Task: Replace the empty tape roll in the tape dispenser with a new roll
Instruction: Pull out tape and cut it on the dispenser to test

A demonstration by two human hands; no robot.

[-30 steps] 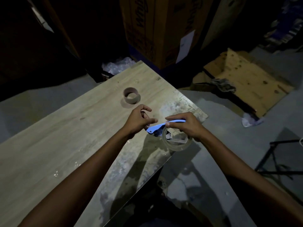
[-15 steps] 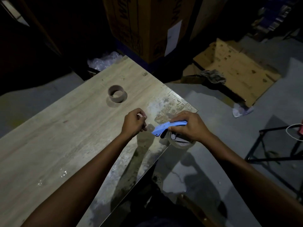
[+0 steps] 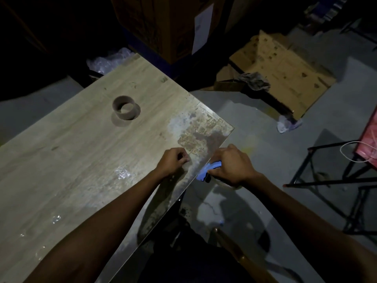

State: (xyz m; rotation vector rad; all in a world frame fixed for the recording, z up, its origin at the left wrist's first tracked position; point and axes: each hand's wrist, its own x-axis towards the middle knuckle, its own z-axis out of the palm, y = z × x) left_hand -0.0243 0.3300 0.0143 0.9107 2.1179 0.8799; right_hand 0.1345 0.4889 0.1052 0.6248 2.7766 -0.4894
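My right hand (image 3: 232, 165) grips the blue tape dispenser (image 3: 208, 170) just off the right edge of the wooden table (image 3: 77, 156). A clear tape roll (image 3: 228, 183) sits in the dispenser, mostly hidden under my palm. My left hand (image 3: 172, 161) is over the table edge, fingers pinched together, apparently on the loose clear tape end, which is too faint to make out. The empty brown cardboard core (image 3: 126, 108) stands apart on the table, further back.
Large cardboard boxes (image 3: 169, 27) stand behind the table. A flattened cardboard sheet (image 3: 285, 66) with a rag lies on the floor to the right. A black metal frame (image 3: 330, 180) and a red item are at the far right. Crumpled plastic (image 3: 108, 60) lies by the table's far corner.
Both hands dropped lower toward the table edge. My left hand closed from a loose pinch into a tight one and moved slightly away from the dispenser. The dispenser tilted down under my right hand.
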